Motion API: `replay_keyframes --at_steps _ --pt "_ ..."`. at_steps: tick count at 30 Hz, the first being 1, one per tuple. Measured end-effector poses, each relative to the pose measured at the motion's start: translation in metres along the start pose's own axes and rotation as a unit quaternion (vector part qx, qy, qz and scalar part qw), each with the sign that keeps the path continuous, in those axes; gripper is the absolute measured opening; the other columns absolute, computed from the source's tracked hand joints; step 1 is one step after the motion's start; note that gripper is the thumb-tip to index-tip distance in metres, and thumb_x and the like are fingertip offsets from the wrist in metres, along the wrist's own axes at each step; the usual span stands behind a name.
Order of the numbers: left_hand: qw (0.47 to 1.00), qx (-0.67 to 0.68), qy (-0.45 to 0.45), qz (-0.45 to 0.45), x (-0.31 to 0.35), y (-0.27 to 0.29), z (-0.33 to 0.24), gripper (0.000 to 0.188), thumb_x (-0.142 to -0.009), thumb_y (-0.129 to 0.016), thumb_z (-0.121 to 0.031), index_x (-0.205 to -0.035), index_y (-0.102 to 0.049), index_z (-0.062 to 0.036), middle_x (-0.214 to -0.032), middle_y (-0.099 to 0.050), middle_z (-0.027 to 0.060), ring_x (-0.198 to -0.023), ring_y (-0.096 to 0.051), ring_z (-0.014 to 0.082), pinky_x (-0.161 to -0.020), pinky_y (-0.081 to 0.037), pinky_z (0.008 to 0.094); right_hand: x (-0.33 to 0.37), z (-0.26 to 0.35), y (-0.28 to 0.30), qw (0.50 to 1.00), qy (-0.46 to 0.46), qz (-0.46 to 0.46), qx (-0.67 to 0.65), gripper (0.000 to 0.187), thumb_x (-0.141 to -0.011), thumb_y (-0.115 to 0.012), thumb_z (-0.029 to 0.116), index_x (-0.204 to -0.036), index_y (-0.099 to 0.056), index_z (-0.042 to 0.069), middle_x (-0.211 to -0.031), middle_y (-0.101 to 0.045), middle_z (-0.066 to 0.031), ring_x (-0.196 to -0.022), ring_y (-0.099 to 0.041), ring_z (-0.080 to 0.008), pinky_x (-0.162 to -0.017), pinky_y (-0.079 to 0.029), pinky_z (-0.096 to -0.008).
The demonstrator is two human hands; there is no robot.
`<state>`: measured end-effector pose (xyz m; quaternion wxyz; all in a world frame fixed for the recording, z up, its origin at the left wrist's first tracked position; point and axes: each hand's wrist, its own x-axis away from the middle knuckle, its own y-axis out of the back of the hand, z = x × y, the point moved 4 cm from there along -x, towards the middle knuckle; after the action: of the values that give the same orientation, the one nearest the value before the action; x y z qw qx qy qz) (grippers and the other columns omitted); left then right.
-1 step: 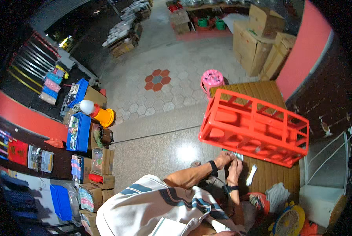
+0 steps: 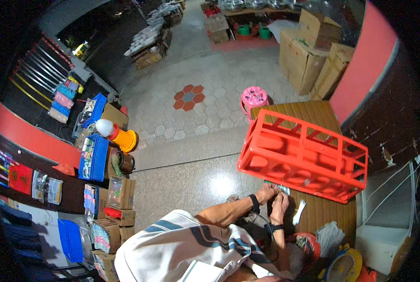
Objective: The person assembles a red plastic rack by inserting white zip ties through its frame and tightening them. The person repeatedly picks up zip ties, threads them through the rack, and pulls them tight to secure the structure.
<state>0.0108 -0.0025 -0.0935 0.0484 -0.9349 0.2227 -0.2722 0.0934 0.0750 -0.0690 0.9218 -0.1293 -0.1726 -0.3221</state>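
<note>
Best done, by judgement, low and close: bring left hand [image 2: 266, 192] and right hand [image 2: 279, 207] together, steady both wrists, use small motions and a light grip. Fingers of both hands curled inward and bunched near each other at a small green-and-white piece [image 2: 284, 190]; cannot tell whether pinching it or merely touching it (too small and half covered from above). Look for the piece just beside the near long edge of the red plastic rack [image 2: 298, 155], toward the left half of that edge. Find the rack itself lying lengthwise on the brown slatted worktop [image 2: 333, 214], just beyond the hands, with rectangular openings along the far side and rounded ones along the near side.

Watch for the rack's edge close to the fingertips, probably the main hindrance to reach and sight. Mind the slender white bundle [image 2: 300, 212] too, lying just right of the right hand and easy to brush aside. Farther toward the body, note a pale plastic bag [image 2: 329, 237] and a yellow-and-blue fan [image 2: 343, 267], both apart from the fingers. Beyond the worktop's far left corner, see a pink round stool [image 2: 255, 97]; well off to the left, blue bins [image 2: 97, 157] beside cardboard boxes [image 2: 122, 192]
</note>
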Motion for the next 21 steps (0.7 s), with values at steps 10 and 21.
replay_keyframes --at_steps 10,21 --pt "0.998 0.053 0.032 -0.021 0.009 -0.007 -0.013 0.017 -0.085 -0.068 -0.008 -0.069 -0.064 -0.003 -0.062 -0.059 0.0017 -0.05 -0.052 0.0125 -0.044 -0.04 0.0304 -0.006 -0.005 0.005 1.0 0.003 0.021 0.016 0.019 -0.094 -0.049 0.02 -0.097 -0.055 0.002 -0.07 -0.042 0.0034 -0.058 -0.037 -0.0073 -0.051 -0.031 -0.0266" --pt "0.997 0.076 0.013 0.005 -0.012 -0.006 0.014 0.011 -0.084 -0.067 -0.007 -0.074 -0.064 -0.0028 -0.066 -0.059 0.0016 -0.056 -0.052 0.0123 -0.048 -0.041 0.0323 -0.011 -0.017 0.011 1.0 -0.006 -0.002 0.008 0.02 -0.093 -0.054 0.022 -0.092 -0.054 0.002 -0.077 -0.042 0.0028 -0.066 -0.035 -0.0085 -0.058 -0.032 -0.0291"
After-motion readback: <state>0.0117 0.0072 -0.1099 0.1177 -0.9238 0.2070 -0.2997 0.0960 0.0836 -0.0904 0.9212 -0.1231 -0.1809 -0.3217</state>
